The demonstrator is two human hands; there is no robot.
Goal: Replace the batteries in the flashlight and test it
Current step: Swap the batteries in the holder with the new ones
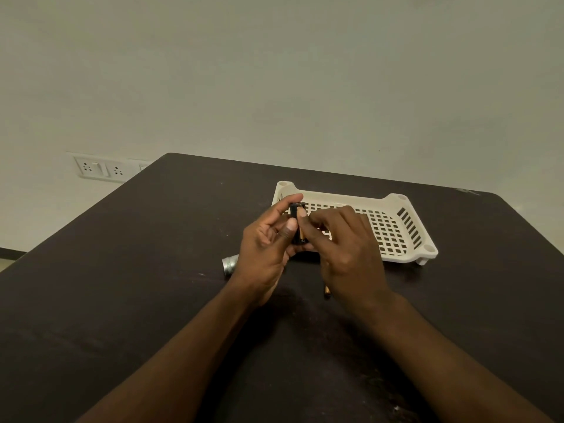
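Both hands grip: left hand (268,239) pinches the small, rigid battery holder (296,222) lengthwise; right hand (345,242) fingers press in a light, slick battery (302,227)

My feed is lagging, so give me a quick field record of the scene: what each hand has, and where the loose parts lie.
left hand: holds black battery holder upright
right hand: fingers on a gold battery at the holder
flashlight body: silver, lying on dark table, left of the hands
loose battery: on the table, partly hidden under the right wrist
tray: white, slotted, behind the hands
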